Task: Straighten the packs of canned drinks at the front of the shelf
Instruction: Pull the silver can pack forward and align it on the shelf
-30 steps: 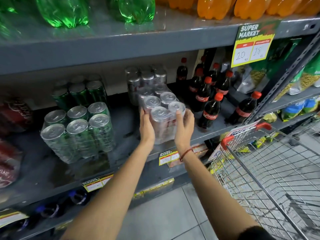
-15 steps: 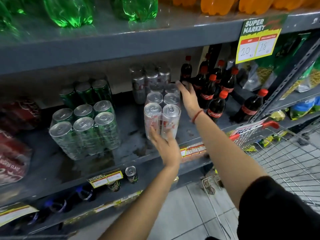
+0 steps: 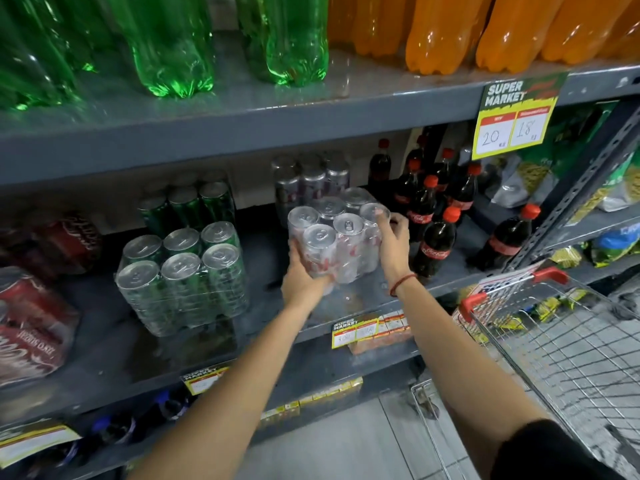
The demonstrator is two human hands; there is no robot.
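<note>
A grey metal shelf carries a shrink-wrapped pack of green cans, a silver can pack near its front edge, cola bottles and red packs.

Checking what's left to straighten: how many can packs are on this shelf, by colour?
Silver: 2, the front silver pack in the left hand and right hand, another behind
Green packs: 2
Red packs: 2
Total: 6
</note>
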